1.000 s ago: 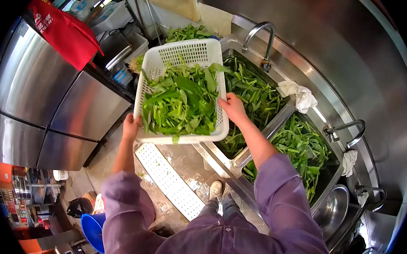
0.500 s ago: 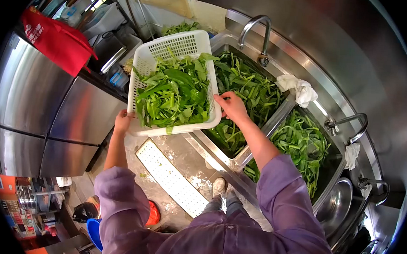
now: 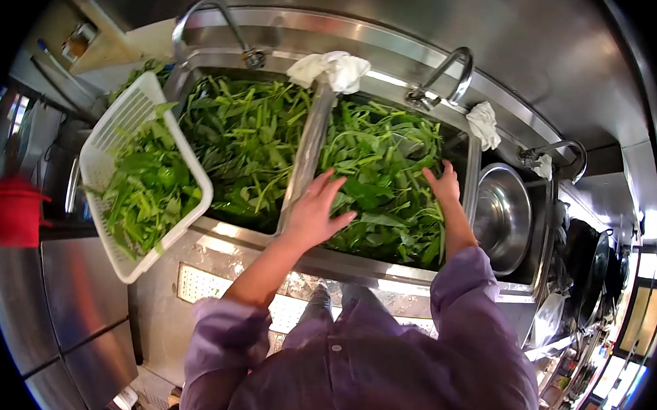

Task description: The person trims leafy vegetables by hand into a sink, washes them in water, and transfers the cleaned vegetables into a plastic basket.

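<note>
Leafy green vegetables (image 3: 381, 185) with long stems fill the middle sink basin, under and between my hands. My left hand (image 3: 317, 215) is over the basin's left side, fingers spread, holding nothing. On the other side, my right hand (image 3: 445, 185) hangs open at the right edge of the greens; whether its fingertips touch the leaves I cannot tell. More greens (image 3: 242, 148) lie in water in the left basin. A white plastic basket (image 3: 190, 157), part filled with greens, rests tilted at the left end of the sink, apart from both hands.
Curved faucets (image 3: 454, 70) rise along the back of the sink. White cloths (image 3: 335, 70) hang on the divider and the back rim. A round metal bowl (image 3: 504, 218) sits in the right basin. Steel cabinets (image 3: 82, 289) stand at the lower left.
Both hands have let go of the white basket, which now rests at the left of the sink. My hands have moved right, over the middle basin, and my view has turned right.
</note>
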A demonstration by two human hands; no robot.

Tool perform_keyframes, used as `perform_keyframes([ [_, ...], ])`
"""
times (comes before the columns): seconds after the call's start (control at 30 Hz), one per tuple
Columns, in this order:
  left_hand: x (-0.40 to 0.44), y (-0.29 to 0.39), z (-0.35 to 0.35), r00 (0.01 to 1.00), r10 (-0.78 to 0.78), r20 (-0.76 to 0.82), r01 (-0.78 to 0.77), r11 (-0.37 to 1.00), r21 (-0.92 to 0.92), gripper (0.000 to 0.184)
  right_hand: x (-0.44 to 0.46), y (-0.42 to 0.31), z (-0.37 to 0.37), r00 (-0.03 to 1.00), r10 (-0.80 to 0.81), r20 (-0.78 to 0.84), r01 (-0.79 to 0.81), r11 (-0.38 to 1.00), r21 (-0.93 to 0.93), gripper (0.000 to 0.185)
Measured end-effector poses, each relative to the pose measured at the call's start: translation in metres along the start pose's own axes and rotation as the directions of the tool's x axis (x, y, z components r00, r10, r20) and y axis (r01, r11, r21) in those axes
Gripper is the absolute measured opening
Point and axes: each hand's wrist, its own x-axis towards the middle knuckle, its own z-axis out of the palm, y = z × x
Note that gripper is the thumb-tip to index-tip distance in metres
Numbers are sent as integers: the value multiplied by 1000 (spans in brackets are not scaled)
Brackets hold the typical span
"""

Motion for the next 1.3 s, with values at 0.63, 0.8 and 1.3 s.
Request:
perform_keyframes([
  [0.63,127,-25,89,664,-340,665,236,940,245,68,-8,-53,11,581,-586,565,445,810,383,40],
  [0.8,94,7,45,725,-470,503,269,866,422,65,-27,-11,-48,881,-373,292,348,928,134,56],
  [1.3,83,-72,200,341,-801,491,876,460,142,79,-23,76,182,529,316,788,191,860,-473,49],
])
